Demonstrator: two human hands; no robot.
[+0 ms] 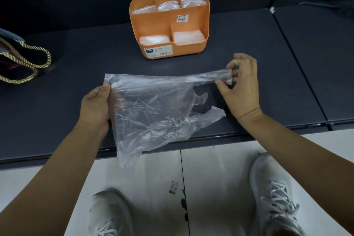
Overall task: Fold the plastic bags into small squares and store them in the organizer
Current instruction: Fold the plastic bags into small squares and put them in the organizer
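A clear plastic bag (153, 109) is stretched between my hands above the dark table (76, 59), its lower part drooping past the table's front edge. My left hand (95, 105) grips the bag's bottom seam end on the left. My right hand (241, 84) pinches one bunched handle on the right, while the other handle hangs loose below. The orange organizer (188, 23) stands upright behind the bag, and each of its compartments holds folded clear bags (154, 40).
A dark tote bag with gold rope handles (24, 63) lies at the table's left edge. A seam (298, 63) splits the table from a second panel on the right. Below the front edge are the pale floor and my grey sneakers (275, 193).
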